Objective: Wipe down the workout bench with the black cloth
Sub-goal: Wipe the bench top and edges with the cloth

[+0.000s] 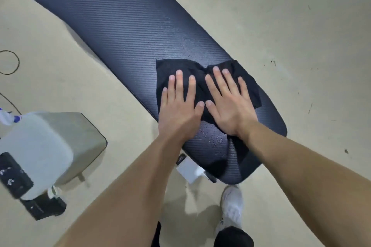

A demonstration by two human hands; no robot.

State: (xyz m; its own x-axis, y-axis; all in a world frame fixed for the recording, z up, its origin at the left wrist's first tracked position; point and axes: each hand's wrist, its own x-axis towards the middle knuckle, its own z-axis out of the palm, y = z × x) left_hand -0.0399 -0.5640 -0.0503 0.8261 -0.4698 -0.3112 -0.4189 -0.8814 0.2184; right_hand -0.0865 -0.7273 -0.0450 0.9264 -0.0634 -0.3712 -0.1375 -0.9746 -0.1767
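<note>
A long workout bench (124, 26) with a dark, ribbed pad runs from the upper left to the lower right. The black cloth (198, 84) lies spread on the pad near its near end. My left hand (178, 104) and my right hand (228, 104) press flat on the cloth side by side, fingers spread and thumbs almost touching. A corner of the cloth trails from under my right wrist toward the pad's end. Small wet droplets show on the pad just behind my hands.
A pale plastic jug (38, 146) stands on a low stool at the left, with a spray bottle's tip at the frame edge. A thin cable loops on the beige floor at far left. My white shoe (231, 204) stands by the bench's end.
</note>
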